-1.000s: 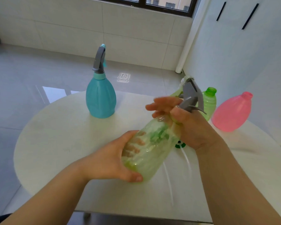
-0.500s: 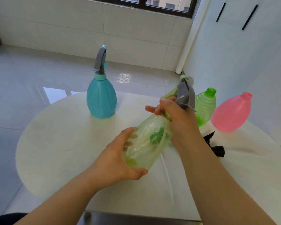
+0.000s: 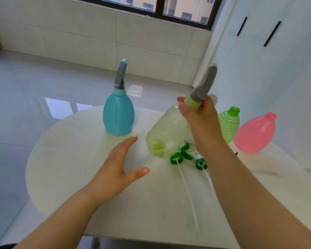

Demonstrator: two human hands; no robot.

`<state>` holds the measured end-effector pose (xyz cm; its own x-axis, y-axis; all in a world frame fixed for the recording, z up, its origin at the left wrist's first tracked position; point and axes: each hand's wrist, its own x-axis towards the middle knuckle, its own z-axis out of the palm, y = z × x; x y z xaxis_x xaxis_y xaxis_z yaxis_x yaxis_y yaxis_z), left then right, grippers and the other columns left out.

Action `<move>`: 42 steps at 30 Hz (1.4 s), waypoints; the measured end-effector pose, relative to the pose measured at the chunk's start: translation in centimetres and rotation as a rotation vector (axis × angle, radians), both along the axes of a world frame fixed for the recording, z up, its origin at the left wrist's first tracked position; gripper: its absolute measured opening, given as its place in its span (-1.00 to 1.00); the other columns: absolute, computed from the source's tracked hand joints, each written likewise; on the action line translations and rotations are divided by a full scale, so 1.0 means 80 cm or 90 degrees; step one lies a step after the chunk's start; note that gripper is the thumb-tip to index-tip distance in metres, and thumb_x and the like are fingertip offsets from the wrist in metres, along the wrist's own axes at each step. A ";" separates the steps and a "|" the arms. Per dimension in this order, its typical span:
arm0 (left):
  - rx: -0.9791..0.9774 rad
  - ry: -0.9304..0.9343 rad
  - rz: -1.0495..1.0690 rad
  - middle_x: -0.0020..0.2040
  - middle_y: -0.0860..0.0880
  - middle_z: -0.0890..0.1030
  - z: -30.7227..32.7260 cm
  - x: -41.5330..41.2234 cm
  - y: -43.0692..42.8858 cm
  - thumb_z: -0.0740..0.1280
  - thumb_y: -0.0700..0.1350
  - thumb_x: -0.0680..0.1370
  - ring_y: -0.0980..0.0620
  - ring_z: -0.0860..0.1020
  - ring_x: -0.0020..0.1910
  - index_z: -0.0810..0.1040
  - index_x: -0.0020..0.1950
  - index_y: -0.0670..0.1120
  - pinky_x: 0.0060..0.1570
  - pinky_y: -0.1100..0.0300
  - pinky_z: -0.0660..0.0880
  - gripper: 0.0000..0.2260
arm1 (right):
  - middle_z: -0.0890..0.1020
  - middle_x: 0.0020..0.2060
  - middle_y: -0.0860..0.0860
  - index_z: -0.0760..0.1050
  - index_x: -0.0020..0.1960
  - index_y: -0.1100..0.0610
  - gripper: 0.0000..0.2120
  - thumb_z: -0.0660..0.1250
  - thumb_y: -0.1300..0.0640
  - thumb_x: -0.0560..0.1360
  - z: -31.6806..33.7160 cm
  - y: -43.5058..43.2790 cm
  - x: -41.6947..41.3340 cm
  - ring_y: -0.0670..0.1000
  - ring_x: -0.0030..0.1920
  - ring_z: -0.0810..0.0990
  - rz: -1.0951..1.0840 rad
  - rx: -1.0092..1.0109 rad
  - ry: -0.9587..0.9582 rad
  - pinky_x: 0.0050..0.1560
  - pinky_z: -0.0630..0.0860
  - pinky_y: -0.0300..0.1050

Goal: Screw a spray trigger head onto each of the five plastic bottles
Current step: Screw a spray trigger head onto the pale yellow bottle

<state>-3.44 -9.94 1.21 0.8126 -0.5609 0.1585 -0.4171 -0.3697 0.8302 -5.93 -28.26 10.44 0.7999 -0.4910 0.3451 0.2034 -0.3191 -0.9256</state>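
Note:
My right hand [image 3: 199, 119] grips the neck of a pale yellow-green bottle [image 3: 166, 133] just under its grey trigger head [image 3: 204, 85]; the bottle hangs tilted above the table. My left hand [image 3: 118, 168] is open, palm toward the bottle, a short way left of it and touching nothing. A teal bottle [image 3: 118, 115] with a grey trigger head stands upright at the back left. A ribbed green bottle [image 3: 229, 123] and a pink bottle [image 3: 255, 133] stand capless at the right. Two green-collared spray heads [image 3: 186, 157] with long white tubes lie under the held bottle.
The round white table [image 3: 79, 159] has bare surface at left and front; its edge curves close to my body. Part of a black spray head [image 3: 236, 154] peeks out behind my right forearm. A white cabinet stands right of the table, tiled floor beyond.
My left hand has let go of the bottle's body and opened to the left. My right hand now holds the bottle alone by the neck, raised and more upright.

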 end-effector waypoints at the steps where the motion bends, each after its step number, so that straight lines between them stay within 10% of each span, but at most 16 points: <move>1: 0.054 -0.045 0.024 0.41 0.12 0.18 -0.003 0.005 0.004 0.32 0.14 0.37 0.16 0.16 0.37 0.12 0.39 0.10 0.30 0.32 0.05 -0.34 | 0.54 -0.19 -0.28 0.33 -0.11 -0.08 -0.79 0.31 0.18 0.42 0.008 -0.002 0.012 -0.41 -0.23 0.49 -0.009 -0.013 0.001 -0.26 0.34 -0.63; 6: 0.291 -0.149 0.065 0.51 0.01 0.05 -0.031 0.021 0.014 0.18 0.18 0.48 0.06 0.01 0.48 0.08 0.43 0.07 0.43 0.17 -0.10 -0.42 | 0.50 -0.07 -0.05 0.28 -0.03 0.02 -0.79 0.29 0.19 0.44 0.006 -0.001 0.077 -0.22 -0.21 0.43 -0.034 -0.043 0.033 -0.33 0.32 -0.60; 17: 0.334 -0.187 0.063 0.51 0.08 0.05 -0.049 0.030 0.010 0.03 0.24 0.50 0.13 -0.09 0.48 0.07 0.42 0.12 0.42 0.14 -0.22 -0.49 | 0.40 -0.26 -0.13 0.32 0.18 0.20 -0.68 0.26 0.18 0.46 -0.024 -0.001 0.137 -0.19 -0.27 0.38 -0.024 -0.077 0.101 -0.46 0.30 -0.57; 27: 0.345 -0.182 0.061 0.51 0.08 0.04 -0.047 0.030 0.010 0.01 0.25 0.50 0.13 -0.09 0.48 0.07 0.42 0.13 0.42 0.15 -0.23 -0.48 | 0.52 0.13 0.12 0.29 0.07 0.06 -0.78 0.26 0.16 0.46 -0.017 -0.015 0.129 -0.02 -0.04 0.43 0.049 -0.080 0.171 -0.21 0.35 -0.32; 37: 0.345 -0.182 0.057 0.51 0.09 0.03 -0.048 0.030 0.011 0.01 0.25 0.50 0.14 -0.10 0.48 0.06 0.42 0.13 0.42 0.16 -0.23 -0.48 | 0.42 -0.18 -0.14 0.29 0.12 0.04 -0.64 0.35 0.09 0.39 -0.015 -0.019 0.128 -0.16 -0.17 0.43 0.066 -0.086 0.182 -0.21 0.33 -0.26; 42: 0.344 -0.180 0.058 0.51 0.09 0.03 -0.049 0.030 0.011 0.01 0.25 0.50 0.14 -0.09 0.48 0.06 0.42 0.13 0.42 0.15 -0.23 -0.48 | 0.45 0.20 0.01 0.25 0.32 0.10 -0.44 0.37 0.05 0.39 -0.013 -0.025 0.114 0.03 0.26 0.41 0.081 -0.048 0.207 0.22 0.37 -0.09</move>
